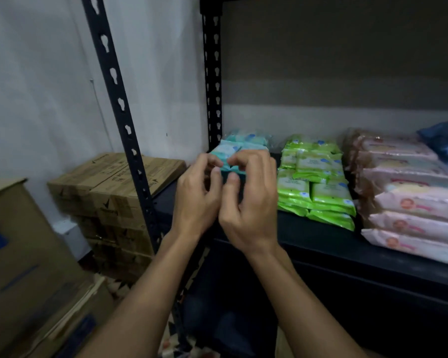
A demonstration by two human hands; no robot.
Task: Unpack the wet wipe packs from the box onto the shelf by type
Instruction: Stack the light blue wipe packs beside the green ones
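Observation:
Both hands are raised side by side at the left end of the dark shelf. My left hand and my right hand have curled fingers pinching the near edge of a teal wet wipe pack that lies among other teal packs. How much of the pack they hold is hidden behind the fingers. To the right lie stacked green packs, then pink packs at the far right.
A black slotted upright of the shelf crosses just left of my hands, a second upright stands behind. Stacked cardboard boxes sit at the left wall, a larger carton at the lower left. A blue bag lies at the far right.

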